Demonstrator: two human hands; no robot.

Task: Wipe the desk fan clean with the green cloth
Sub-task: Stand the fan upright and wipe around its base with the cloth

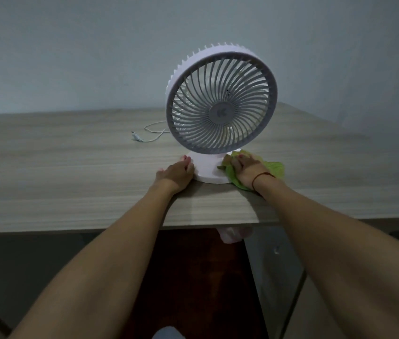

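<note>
A white desk fan (221, 104) with a grey round grille stands upright on a wooden desk (71, 172), its round white base (209, 171) near the front edge. My left hand (177, 173) rests against the left side of the base, fingers curled on it. My right hand (248, 171) presses the green cloth (275, 168) against the right side of the base. The cloth spreads out on the desk under and to the right of that hand.
The fan's white cable with its plug (137, 137) lies loose on the desk, left of and behind the fan. A grey wall stands close behind the desk. Below the desk's front edge is a dark gap and floor.
</note>
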